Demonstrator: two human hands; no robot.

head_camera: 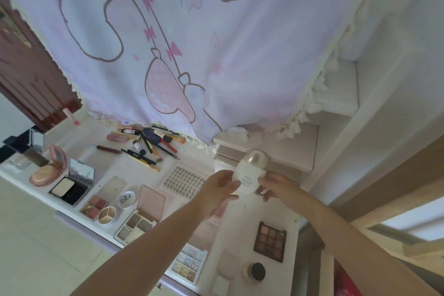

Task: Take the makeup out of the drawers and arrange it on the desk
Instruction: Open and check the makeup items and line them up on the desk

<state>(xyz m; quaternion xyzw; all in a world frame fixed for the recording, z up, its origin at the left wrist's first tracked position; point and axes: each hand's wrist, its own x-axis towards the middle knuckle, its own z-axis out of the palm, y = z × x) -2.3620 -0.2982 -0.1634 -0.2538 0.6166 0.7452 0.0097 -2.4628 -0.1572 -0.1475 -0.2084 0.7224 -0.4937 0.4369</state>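
Bottle (249, 170): smooth white oval, pearly cap | hands: left (219, 188), right (274, 186) both gripping it

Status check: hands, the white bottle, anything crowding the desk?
Both hands, left hand and right hand, grip the white bottle, held above the desk. Brown eyeshadow palette lies below; pencil pile sits further back.

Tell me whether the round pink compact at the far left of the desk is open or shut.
Open. The pink compact has its lid tilted up behind the base, with the round powder pan exposed on the desk.
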